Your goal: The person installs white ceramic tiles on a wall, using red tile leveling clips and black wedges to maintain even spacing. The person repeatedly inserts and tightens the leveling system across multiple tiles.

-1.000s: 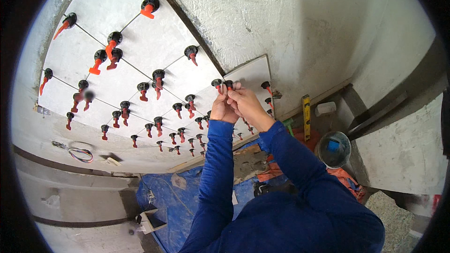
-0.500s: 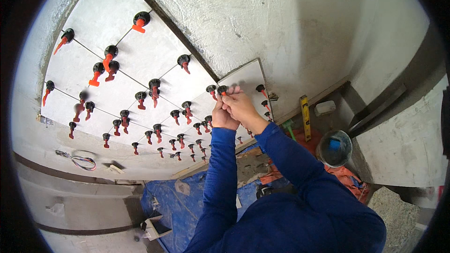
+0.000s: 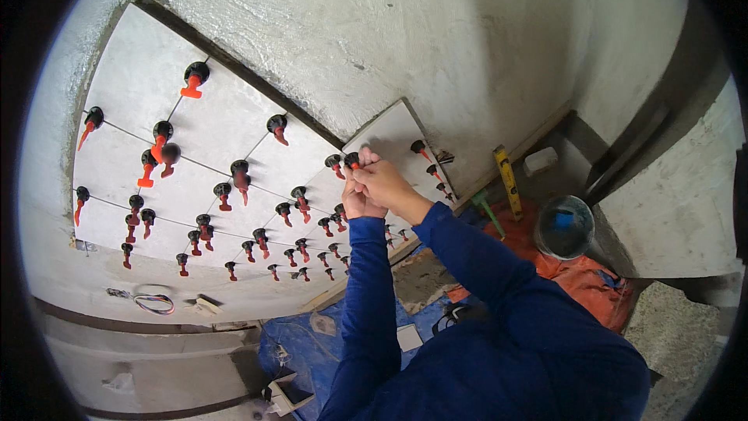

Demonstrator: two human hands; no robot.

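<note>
Both my hands meet at a tile leveler [image 3: 352, 160] with a black round cap and red T-handle, at the top edge of a light grey wall tile [image 3: 389, 129]. My right hand [image 3: 387, 185] is closed, its thumb and fingers pinching at the red handle, which they mostly cover. Just below and against it, my left hand [image 3: 361, 201] is closed too, its fingertips at the same handle and partly hidden by the right. Close by on the left stands another tile leveler [image 3: 334, 164]. Several more sit along the joints between the wall tiles [image 3: 199, 121].
Bare rough plaster [image 3: 467, 47] rises beyond the tiles. At right are a yellow spirit level [image 3: 508, 183], a bucket [image 3: 565, 226] with something blue inside, a green-handled tool [image 3: 488, 212] and orange sheeting [image 3: 588, 288]. Blue sheeting [image 3: 300, 351] covers floor below; wires [image 3: 154, 304] stick out at lower left.
The whole view has shifted, so the tiled wall appears lower and tilted differently. Both hands stay closed at the same tile leveler, with only slight finger movement.
</note>
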